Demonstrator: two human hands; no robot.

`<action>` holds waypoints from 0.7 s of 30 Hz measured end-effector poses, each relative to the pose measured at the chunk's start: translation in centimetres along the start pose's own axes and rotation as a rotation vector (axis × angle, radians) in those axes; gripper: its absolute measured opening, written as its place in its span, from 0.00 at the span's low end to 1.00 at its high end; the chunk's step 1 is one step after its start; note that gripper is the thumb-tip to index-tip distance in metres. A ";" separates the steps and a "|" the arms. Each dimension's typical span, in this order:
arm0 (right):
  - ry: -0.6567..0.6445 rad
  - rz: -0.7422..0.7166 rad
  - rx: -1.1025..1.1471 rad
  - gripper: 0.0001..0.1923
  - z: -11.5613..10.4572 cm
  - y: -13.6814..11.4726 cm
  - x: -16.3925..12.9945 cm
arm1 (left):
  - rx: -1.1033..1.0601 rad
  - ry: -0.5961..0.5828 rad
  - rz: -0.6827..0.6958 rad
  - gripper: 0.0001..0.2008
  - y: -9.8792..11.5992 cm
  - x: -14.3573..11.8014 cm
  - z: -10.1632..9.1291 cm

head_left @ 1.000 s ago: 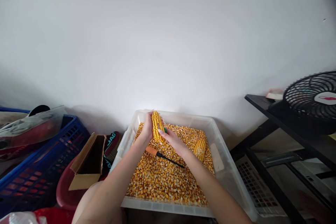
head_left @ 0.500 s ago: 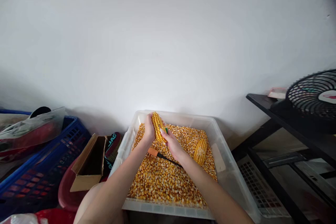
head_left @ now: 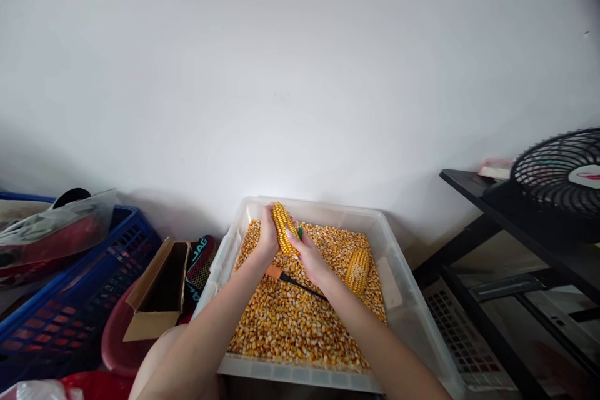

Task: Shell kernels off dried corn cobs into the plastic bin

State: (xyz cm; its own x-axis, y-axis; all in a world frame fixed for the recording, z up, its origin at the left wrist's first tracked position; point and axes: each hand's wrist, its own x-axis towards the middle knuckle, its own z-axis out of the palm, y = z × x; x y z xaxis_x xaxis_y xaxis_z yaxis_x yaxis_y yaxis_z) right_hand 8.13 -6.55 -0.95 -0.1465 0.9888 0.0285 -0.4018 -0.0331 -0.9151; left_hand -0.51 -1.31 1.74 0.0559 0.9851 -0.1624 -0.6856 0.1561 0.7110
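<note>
Both hands meet over the far end of a translucent plastic tub (head_left: 412, 312). Her left hand (head_left: 267, 237) wraps around a knobbly yellow corn cob (head_left: 282, 228), holding it upright and slightly tilted, its tip rising above the fingers. Close against the cob's right side, the right hand (head_left: 312, 257) curls around a slim tool with a green handle (head_left: 300, 232), only a sliver of which shows.

Loose kernels (head_left: 290, 319), small, glossy and orange-yellow, fill the rectangular tub almost edge to edge. Two cobs are visible: the held one and a second cob (head_left: 357, 270) lying on the kernels to the right. One orange-handled tool (head_left: 285, 277) with a thin dark shaft rests on the kernels beneath the hands.

Left of the tub sit one open cardboard box (head_left: 157, 290) and one blue latticed crate (head_left: 70, 312). At the right, a black wire-grilled fan (head_left: 557, 178) stands on a dark shelf (head_left: 473, 190).
</note>
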 end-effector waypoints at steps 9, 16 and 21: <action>0.024 0.036 -0.140 0.17 -0.2 -0.9 -0.2 | 0.000 -0.024 0.061 0.15 -0.2 0.5 -0.3; 0.005 -0.017 -0.031 0.19 -0.2 -0.4 -0.2 | 0.076 -0.069 0.155 0.15 -0.1 -0.2 0.0; 0.010 -0.039 -0.012 0.20 0.2 -0.4 -0.4 | 0.066 -0.057 0.199 0.11 -0.2 -0.1 -0.1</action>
State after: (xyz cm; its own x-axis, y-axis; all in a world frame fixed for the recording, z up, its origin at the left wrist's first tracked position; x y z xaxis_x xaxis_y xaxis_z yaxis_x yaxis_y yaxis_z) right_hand 8.14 -6.96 -0.54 -0.1217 0.9908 0.0599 -0.3965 0.0068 -0.9180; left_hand -0.44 -1.48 1.58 -0.0331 0.9992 0.0231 -0.6381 -0.0389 0.7690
